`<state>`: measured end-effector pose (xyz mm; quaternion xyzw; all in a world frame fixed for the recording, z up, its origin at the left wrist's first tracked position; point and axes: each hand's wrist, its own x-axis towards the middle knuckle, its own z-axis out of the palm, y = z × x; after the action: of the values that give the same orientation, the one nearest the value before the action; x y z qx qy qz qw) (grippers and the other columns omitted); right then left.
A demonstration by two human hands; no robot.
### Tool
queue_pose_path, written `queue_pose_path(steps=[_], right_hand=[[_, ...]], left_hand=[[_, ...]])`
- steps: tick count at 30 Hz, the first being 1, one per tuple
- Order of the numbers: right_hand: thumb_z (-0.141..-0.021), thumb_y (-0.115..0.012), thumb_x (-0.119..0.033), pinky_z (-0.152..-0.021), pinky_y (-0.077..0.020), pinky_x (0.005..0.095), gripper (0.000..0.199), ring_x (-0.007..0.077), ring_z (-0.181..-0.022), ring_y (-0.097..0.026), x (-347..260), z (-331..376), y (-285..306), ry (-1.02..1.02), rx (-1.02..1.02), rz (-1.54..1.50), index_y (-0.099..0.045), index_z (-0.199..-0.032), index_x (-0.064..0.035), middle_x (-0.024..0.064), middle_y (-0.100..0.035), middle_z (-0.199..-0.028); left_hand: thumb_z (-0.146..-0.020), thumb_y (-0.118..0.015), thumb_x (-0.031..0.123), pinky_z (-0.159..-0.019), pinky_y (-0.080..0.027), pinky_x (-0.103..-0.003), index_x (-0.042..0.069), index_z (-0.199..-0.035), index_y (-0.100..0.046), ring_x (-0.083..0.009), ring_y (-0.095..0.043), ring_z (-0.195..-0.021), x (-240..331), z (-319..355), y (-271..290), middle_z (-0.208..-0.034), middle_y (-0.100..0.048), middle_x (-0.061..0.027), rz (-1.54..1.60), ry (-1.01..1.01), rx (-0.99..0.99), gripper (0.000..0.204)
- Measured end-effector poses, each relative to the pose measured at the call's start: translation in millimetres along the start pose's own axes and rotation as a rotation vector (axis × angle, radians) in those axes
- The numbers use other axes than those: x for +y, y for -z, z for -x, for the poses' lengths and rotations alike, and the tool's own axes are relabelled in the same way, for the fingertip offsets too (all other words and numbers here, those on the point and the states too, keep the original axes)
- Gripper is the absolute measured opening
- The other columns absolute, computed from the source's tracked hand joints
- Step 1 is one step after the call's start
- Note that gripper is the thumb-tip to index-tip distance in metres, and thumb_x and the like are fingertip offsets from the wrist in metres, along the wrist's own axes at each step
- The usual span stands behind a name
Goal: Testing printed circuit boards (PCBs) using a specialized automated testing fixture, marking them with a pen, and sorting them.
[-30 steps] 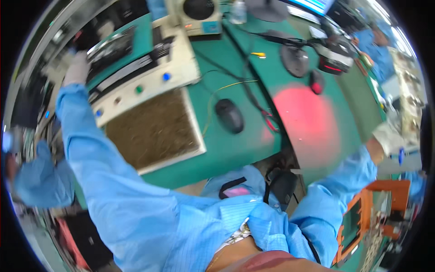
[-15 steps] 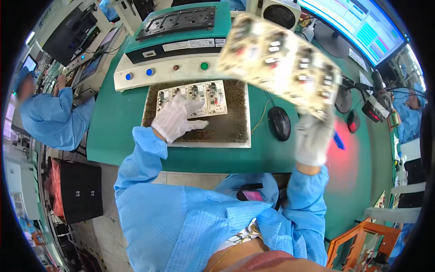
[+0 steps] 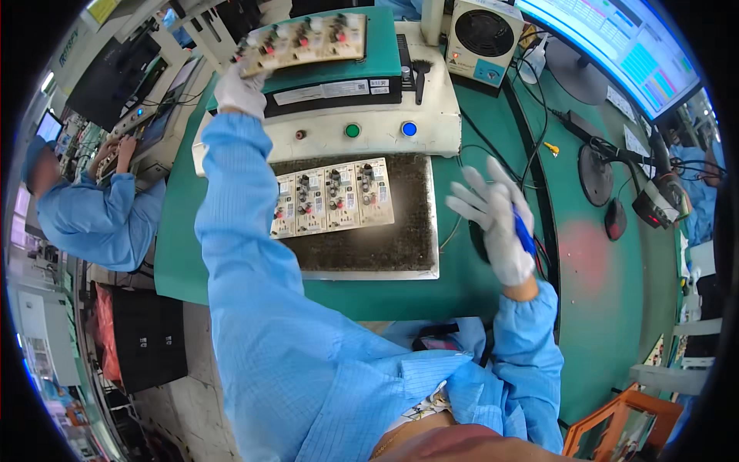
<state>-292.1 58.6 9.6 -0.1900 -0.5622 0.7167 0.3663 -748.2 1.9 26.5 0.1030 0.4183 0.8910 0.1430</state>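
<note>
Beige circuit-board panel with red and black parts, gripped by the gloved left hand over the green-topped test fixture at the bench's far edge.
Best kept level and squared to the fixture; right hand hangs open, fingers spread, near the bench's front edge, a blue pen tucked against it.

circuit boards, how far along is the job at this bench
Looks done: one panel of circuit boards lies flat on the dark pad in front of the tester. In hand: the left hand holds a second panel raised over the tester's green top; it is not set down. The right hand hangs open above the table, a blue pen at the palm. Left: placing that raised panel.
</note>
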Motion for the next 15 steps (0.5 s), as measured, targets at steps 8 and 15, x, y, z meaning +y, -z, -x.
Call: queue_pose_path(steps=[8,15], right_hand=[[-0.096,-0.038,-0.041,-0.086,-0.0499,0.0390,0.065,0.0328,-0.107,-0.056,-25,45,68,0.068,0.357,0.175,-0.021,-0.139,0.0050,0.0301,-0.040,-0.131],[-0.094,-0.043,-0.043,-0.083,-0.0508,0.0341,0.065,0.0251,-0.099,-0.060,-36,47,80,0.051,0.392,0.165,-0.026,-0.139,0.0019,0.0255,-0.045,-0.128]], left_hand=[[-0.085,-0.057,0.007,-0.070,-0.056,-0.029,-0.003,-0.109,-0.057,-0.0224,-0.064,-0.086,-19,-109,4,-0.105,-0.060,-0.0129,-0.882,-0.401,-0.082,0.026],[-0.082,-0.064,0.027,-0.084,-0.045,-0.036,0.003,-0.116,-0.058,-0.0277,-0.058,-0.103,52,-60,-2,-0.102,-0.063,-0.0200,-1.793,-0.651,-0.111,0.042]])
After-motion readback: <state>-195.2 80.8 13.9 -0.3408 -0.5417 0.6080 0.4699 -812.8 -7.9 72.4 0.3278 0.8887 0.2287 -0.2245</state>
